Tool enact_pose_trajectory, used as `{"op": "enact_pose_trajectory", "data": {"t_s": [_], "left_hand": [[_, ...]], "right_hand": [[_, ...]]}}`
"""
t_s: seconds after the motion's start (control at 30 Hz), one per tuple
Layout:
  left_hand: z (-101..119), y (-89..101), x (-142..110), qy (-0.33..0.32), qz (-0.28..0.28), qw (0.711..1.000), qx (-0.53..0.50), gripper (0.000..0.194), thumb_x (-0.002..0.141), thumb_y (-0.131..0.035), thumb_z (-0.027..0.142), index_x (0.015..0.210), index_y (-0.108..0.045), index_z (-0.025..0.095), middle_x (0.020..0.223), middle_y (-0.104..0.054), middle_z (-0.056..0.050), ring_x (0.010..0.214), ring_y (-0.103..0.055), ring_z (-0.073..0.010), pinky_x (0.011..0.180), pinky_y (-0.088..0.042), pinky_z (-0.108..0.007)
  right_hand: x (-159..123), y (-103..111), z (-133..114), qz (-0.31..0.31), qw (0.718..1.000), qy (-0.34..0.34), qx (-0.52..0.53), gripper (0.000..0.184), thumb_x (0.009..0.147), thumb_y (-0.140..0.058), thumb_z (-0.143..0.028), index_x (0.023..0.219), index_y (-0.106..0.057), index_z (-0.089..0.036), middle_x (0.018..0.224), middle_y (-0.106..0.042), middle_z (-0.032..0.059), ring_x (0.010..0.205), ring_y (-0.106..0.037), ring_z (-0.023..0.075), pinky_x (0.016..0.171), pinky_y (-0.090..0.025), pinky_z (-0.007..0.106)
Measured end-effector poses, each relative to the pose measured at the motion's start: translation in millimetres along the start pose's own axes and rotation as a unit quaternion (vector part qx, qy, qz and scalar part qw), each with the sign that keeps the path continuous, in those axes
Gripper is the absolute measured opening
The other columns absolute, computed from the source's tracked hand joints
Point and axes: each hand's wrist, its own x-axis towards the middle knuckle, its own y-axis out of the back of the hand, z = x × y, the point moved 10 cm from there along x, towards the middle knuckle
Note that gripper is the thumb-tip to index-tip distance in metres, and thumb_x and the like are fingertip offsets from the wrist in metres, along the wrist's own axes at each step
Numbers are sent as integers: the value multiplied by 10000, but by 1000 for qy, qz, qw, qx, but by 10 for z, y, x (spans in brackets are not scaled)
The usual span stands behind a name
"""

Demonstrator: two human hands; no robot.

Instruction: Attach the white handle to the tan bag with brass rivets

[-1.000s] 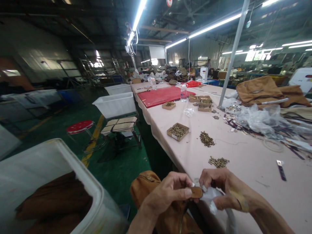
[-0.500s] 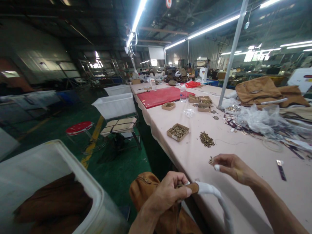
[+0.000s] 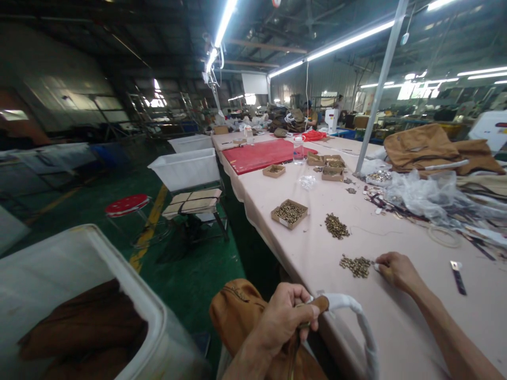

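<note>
The left hand (image 3: 287, 314) pinches a brown tab (image 3: 322, 302); the right hand (image 3: 396, 270) bunches beside metal pieces (image 3: 357, 267), its hold unclear from here.

The left hand (image 3: 283, 319) grips the brown tab (image 3: 321, 303) at the end of a white-wrapped handle (image 3: 362, 319), above a tan bag (image 3: 237, 303). The right hand (image 3: 398, 272) rests on the tabletop (image 3: 309, 258), fingertips at the edge of a small pile of metal pieces (image 3: 358, 267); whether they pinch one is unclear. A second pile (image 3: 336, 226) and a filled cardboard box (image 3: 285, 224) sit farther off.
</note>
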Motion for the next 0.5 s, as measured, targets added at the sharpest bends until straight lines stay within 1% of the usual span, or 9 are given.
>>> {"op": "enact_pose_trajectory", "data": {"t_s": [0.07,0.13,0.23,0.27,0.33,0.4,0.5], "left_hand": [[-27,1,16,-2,7,1000,-10,230,696,-753,277,752,-594,121,647,-713,-110,355,-472,-81,343,-281,-158],[-36,13,21,-2,13,1000,-15,234,689,-757,271,758,-593,120,644,-714,-114,347,-452,-72,344,-278,-155],[-29,23,11,2,16,1000,-16,244,677,-767,268,760,-591,120,634,-713,-114,343,-434,-63,343,-271,-150],[-26,23,5,4,17,1000,-18,247,675,-769,267,763,-591,121,633,-713,-113,343,-432,-63,343,-269,-149],[-20,20,-5,7,18,1000,-22,250,669,-774,268,764,-595,121,633,-712,-112,343,-430,-63,343,-271,-149],[-21,20,-12,9,21,1000,-21,251,661,-779,269,755,-602,117,627,-709,-110,341,-427,-62,344,-278,-151],[-40,34,-11,11,26,999,-14,253,657,-786,271,744,-609,114,623,-708,-111,337,-427,-64,345,-281,-154]], "right_hand": [[16,-41,21,-5,1000,10,-1,233,784,-583,-329,740,-768,-194,765,-755,82,751,-671,260,674,-441,312],[24,-94,0,-11,1000,28,7,246,787,-578,-331,798,-784,-197,776,-755,67,749,-672,251,692,-462,310],[44,-175,-40,-8,999,47,21,322,792,-556,-308,957,-808,-192,951,-784,81,861,-696,258,791,-499,314],[56,-198,-41,-5,999,47,22,338,793,-551,-298,979,-809,-186,993,-786,91,892,-700,263,819,-503,319],[83,-241,-23,-2,999,42,17,325,793,-550,-282,954,-813,-181,999,-791,101,901,-705,270,833,-501,325],[105,-275,6,-6,999,36,7,288,795,-557,-275,899,-812,-189,942,-795,92,860,-706,265,794,-493,318],[116,-292,62,-10,1000,22,-12,257,810,-563,-273,872,-802,-199,870,-791,77,810,-703,254,725,-467,301]]}}
